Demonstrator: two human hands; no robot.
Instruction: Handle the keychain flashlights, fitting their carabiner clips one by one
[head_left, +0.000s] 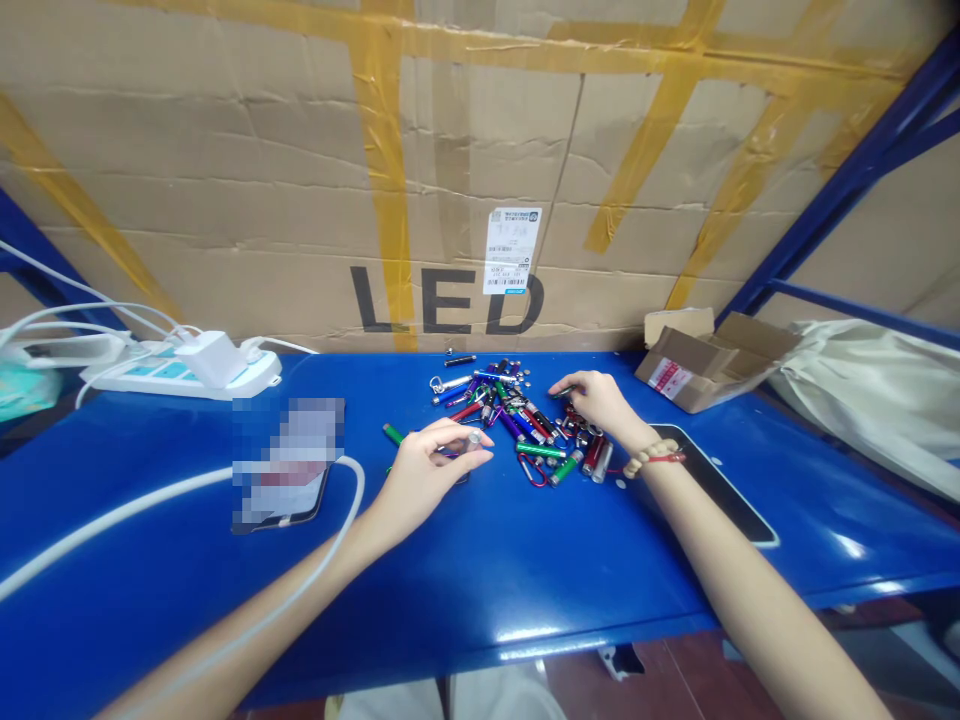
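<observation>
My left hand [424,468] is closed, pinching a small silver cylinder [474,440] between thumb and fingertips, just above the table. Its far end lies hidden in the hand. At the right side of the pile, my right hand [598,402] is closed on a small dark cylindrical piece [564,392], partly covered by the fingers. Between and behind both hands spreads a heap of mini flashlights [540,451] in green, blue, red, purple, black and silver. Some have clips or key rings. Small round button cells [527,385] are scattered at the heap's back edge.
On the blue table [480,570], a phone [300,490] and a white cable [112,530] lie left. A power strip [247,378] stands behind them. A dark tablet [712,485] lies under my right forearm, near an open cardboard box [697,370]. A large carton [300,200] walls the back.
</observation>
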